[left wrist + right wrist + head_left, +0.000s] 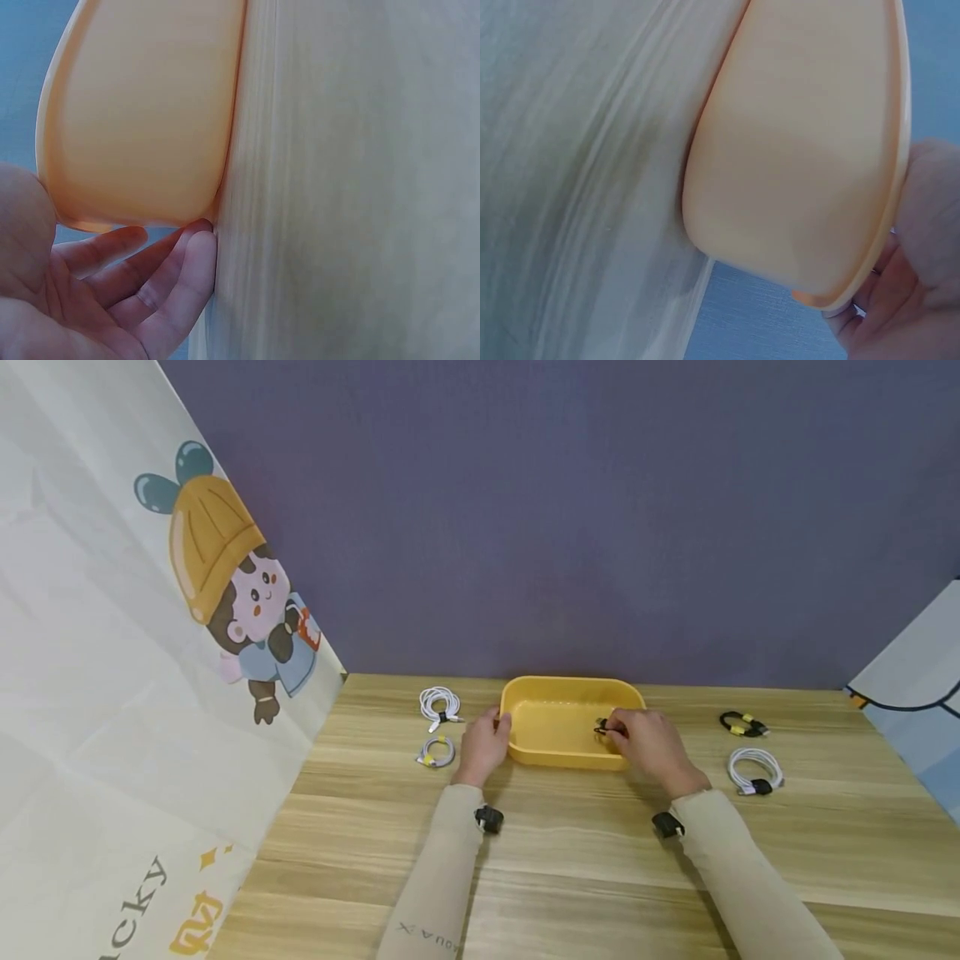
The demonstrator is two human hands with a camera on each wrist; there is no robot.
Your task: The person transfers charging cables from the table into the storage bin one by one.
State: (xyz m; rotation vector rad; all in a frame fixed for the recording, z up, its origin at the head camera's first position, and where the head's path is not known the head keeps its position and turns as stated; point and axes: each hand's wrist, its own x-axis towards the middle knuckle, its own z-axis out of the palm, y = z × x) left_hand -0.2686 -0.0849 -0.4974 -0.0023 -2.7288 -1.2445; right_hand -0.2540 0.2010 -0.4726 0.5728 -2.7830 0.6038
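Note:
A yellow plastic bin [551,727] sits at the back of the wooden table. My left hand [482,748] grips its left end, thumb over the rim and fingers against the outer wall; the left wrist view shows those fingertips [199,251] low on the wall, near the tabletop. My right hand [656,745] reaches over the right rim and pinches a small black cable [601,727] inside the bin. In the right wrist view the bin's wall [795,150] hides the cable, and the hand appears at the rim.
Left of the bin lie a coiled white cable [440,700] with a black tie and a smaller grey-white coil [437,752] with yellow tags. Right of it are a black coiled cable [738,724] and another white coil [754,770]. A dark blue panel [570,527] stands behind the table.

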